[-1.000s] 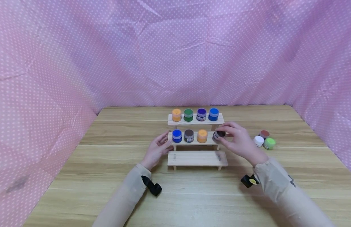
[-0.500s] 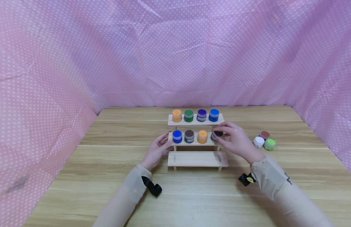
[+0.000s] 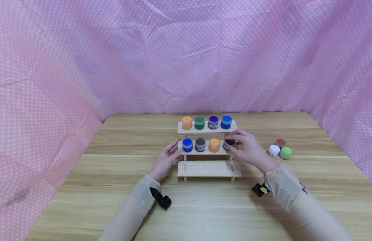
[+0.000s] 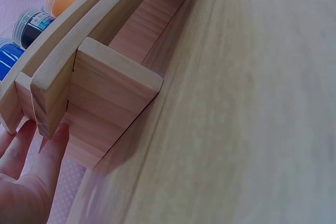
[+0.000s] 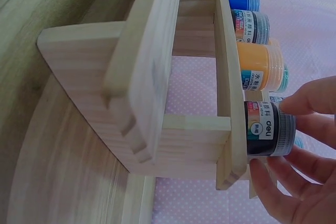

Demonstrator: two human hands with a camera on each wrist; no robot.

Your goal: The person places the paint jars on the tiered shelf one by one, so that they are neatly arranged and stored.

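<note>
My right hand (image 3: 250, 150) pinches a dark paint jar (image 5: 261, 128) by its lid and side between thumb and fingers. The jar stands upright at the right end of the middle tier of a three-tier wooden rack (image 3: 208, 168), its base at the board. To its left on that tier are an orange jar (image 3: 214, 145), a dark brown jar (image 3: 200, 144) and a blue jar (image 3: 187, 145). My left hand (image 3: 165, 160) touches the rack's left end, its extended fingers (image 4: 50, 163) resting against the board ends in the left wrist view.
Orange, green (image 3: 199, 123), purple (image 3: 213, 122) and blue jars line the top tier. White (image 3: 273, 150), light green (image 3: 285, 153) and reddish-brown (image 3: 280, 143) jars stand on the table (image 3: 119, 160), right of the rack. A pink dotted cloth (image 3: 186, 67) hangs behind.
My right hand has shifted slightly left with the dark jar, bringing it nearer the orange one. My left hand stays at the rack's left end.
</note>
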